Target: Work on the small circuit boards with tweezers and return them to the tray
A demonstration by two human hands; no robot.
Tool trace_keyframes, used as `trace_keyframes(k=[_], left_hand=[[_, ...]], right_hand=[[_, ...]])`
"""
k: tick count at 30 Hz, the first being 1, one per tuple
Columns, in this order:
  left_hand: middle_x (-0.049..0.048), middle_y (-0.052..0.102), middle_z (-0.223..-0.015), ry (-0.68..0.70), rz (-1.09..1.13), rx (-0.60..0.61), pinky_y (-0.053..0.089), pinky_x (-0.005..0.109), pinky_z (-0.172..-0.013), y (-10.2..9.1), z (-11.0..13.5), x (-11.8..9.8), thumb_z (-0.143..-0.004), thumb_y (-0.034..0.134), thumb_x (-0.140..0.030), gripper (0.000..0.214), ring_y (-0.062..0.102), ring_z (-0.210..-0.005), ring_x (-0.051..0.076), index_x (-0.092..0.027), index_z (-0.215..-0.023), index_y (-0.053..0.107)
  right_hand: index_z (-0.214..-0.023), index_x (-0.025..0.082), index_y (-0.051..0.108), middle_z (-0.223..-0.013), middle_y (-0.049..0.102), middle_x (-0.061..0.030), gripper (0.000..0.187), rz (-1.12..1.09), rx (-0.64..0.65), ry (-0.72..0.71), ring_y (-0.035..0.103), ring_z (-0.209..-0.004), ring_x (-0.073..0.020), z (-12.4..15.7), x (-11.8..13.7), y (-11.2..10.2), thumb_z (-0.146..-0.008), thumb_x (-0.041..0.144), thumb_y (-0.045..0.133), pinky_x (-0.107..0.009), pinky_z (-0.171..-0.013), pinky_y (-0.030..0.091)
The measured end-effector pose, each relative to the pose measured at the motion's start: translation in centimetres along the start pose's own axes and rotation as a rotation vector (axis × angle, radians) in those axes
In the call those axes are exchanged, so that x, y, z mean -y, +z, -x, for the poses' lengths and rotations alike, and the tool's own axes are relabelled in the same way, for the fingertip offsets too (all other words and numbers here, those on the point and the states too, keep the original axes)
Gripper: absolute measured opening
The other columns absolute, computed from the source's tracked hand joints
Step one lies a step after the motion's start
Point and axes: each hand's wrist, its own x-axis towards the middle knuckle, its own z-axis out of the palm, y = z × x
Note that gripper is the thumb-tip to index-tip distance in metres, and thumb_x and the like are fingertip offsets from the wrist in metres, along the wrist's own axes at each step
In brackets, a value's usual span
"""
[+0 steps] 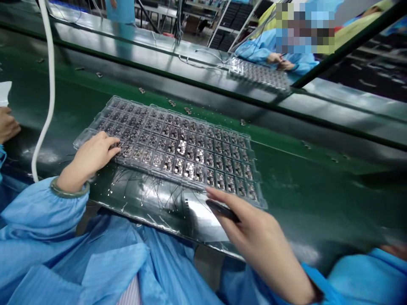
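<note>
A clear plastic tray (pixel 95 119) with many small pockets holding little circuit boards lies on the green belt in front of me. My left hand (pixel 90 156) rests on the tray's near left corner, fingers curled onto a pocket there. My right hand (pixel 254 237) is just off the tray's near right edge and grips a thin dark tool (pixel 222 210), its fingers stretched toward the tray. A bundle of thin dark wires (pixel 149 190) lies on the shiny strip below the tray.
A white cable (pixel 51 84) hangs down at the left. Another person's hand (pixel 8 125) shows at the far left edge. Across the belt, a person in a blue coat works at a second tray (pixel 257 74). Small loose parts are scattered on the green belt (pixel 318 178).
</note>
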Motion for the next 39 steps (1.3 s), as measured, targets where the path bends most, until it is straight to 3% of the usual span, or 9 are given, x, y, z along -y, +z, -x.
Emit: trace_keyframes(k=[8, 13, 16, 21, 24, 26, 29, 34, 39], left_hand=[[0.0131, 0.060, -0.090, 0.112, 0.064, 0.005, 0.050, 0.044, -0.088, 0.7, -1.6, 1.1, -0.080, 0.049, -0.038, 0.042, 0.060, -0.097, 0.032, -0.011, -0.107, 0.066], [0.0070, 0.063, -0.097, 0.085, 0.290, -0.121, 0.050, 0.044, -0.082, 1.4, -0.8, 1.3, -0.081, 0.052, -0.040, 0.032, 0.060, -0.099, 0.032, -0.021, -0.105, 0.056], [0.0027, 0.063, -0.096, -0.030, 0.407, -0.184, 0.048, 0.043, -0.077, 0.9, 0.8, 0.0, -0.084, 0.051, -0.042, 0.032, 0.062, -0.098, 0.032, -0.024, -0.111, 0.053], [0.0019, 0.058, -0.109, -0.129, 0.599, -0.477, 0.046, 0.046, -0.093, 0.0, 3.3, -4.3, -0.087, 0.055, -0.042, 0.035, 0.059, -0.105, 0.029, -0.026, -0.119, 0.053], [0.0016, 0.062, -0.097, 0.181, 0.757, -0.333, 0.054, 0.037, -0.084, 0.4, 4.3, -8.2, -0.086, 0.061, -0.032, 0.040, 0.064, -0.090, 0.020, -0.025, -0.124, 0.049], [0.0014, 0.062, -0.097, 0.438, 0.810, -0.145, 0.055, 0.031, -0.082, 1.0, 4.8, -11.1, -0.090, 0.055, -0.023, 0.043, 0.064, -0.089, 0.016, -0.026, -0.131, 0.042], [0.0035, 0.062, -0.101, 0.670, 0.834, 0.078, 0.054, 0.026, -0.076, 1.7, 5.3, -14.7, -0.092, 0.049, -0.017, 0.046, 0.062, -0.080, 0.013, -0.025, -0.136, 0.037], [0.0050, 0.062, -0.097, 0.556, 1.120, 0.354, 0.054, 0.023, -0.071, 2.0, 5.5, -16.9, -0.090, 0.054, -0.023, 0.042, 0.062, -0.078, 0.012, -0.019, -0.130, 0.042], [0.0025, 0.064, -0.084, 0.348, 1.248, 0.506, 0.049, 0.018, -0.056, 2.0, 5.1, -16.8, -0.092, 0.051, -0.031, 0.022, 0.059, -0.061, 0.008, -0.016, -0.108, 0.055]], right_hand=[[-0.111, 0.023, 0.069, -0.105, 0.076, -0.0054, 0.028, -0.305, -0.086, 0.229, 0.073, -0.095, -0.0219, 4.5, -1.9, 5.3, -0.087, 0.021, 0.054, -0.032, -0.083, 0.060], [-0.109, 0.023, 0.068, -0.103, 0.075, -0.0041, 0.024, -0.410, -0.174, 0.271, 0.072, -0.095, -0.0190, 4.9, -1.8, 6.3, -0.090, 0.023, 0.053, -0.028, -0.082, 0.058], [-0.108, 0.023, 0.068, -0.099, 0.075, -0.0034, 0.022, -0.448, -0.221, 0.265, 0.072, -0.091, -0.0172, 4.8, -1.6, 6.1, -0.092, 0.023, 0.054, -0.025, -0.079, 0.057], [-0.104, 0.023, 0.068, -0.092, 0.075, -0.0028, 0.019, -0.542, -0.342, 0.215, 0.071, -0.086, -0.0156, 3.7, 0.0, 6.1, -0.092, 0.022, 0.054, -0.024, -0.076, 0.055], [-0.106, 0.024, 0.067, -0.093, 0.073, -0.0029, 0.020, -0.611, -0.383, 0.179, 0.068, -0.077, -0.0141, 2.7, 1.6, 6.4, -0.091, 0.022, 0.054, -0.025, -0.070, 0.054], [-0.111, 0.024, 0.065, -0.089, 0.071, -0.0022, 0.024, -0.674, -0.390, 0.191, 0.063, -0.067, -0.0124, 2.2, 2.4, 6.7, -0.088, 0.024, 0.059, -0.024, -0.063, 0.053], [-0.100, 0.022, 0.067, -0.075, 0.067, -0.0003, 0.017, -0.820, -0.401, 0.323, 0.061, -0.063, -0.0124, 1.9, 3.0, 7.2, -0.085, 0.029, 0.063, -0.025, -0.061, 0.051], [-0.082, 0.020, 0.062, -0.062, 0.066, 0.0011, 0.023, -1.171, -0.483, 0.657, 0.057, -0.053, -0.0109, 2.4, 2.8, 8.1, -0.084, 0.042, 0.066, -0.024, -0.053, 0.046], [-0.082, 0.018, 0.061, -0.059, 0.066, 0.0018, 0.028, -1.326, -0.535, 0.738, 0.043, -0.041, -0.0058, 2.2, 2.8, 8.7, -0.079, 0.045, 0.071, -0.020, -0.042, 0.033]])
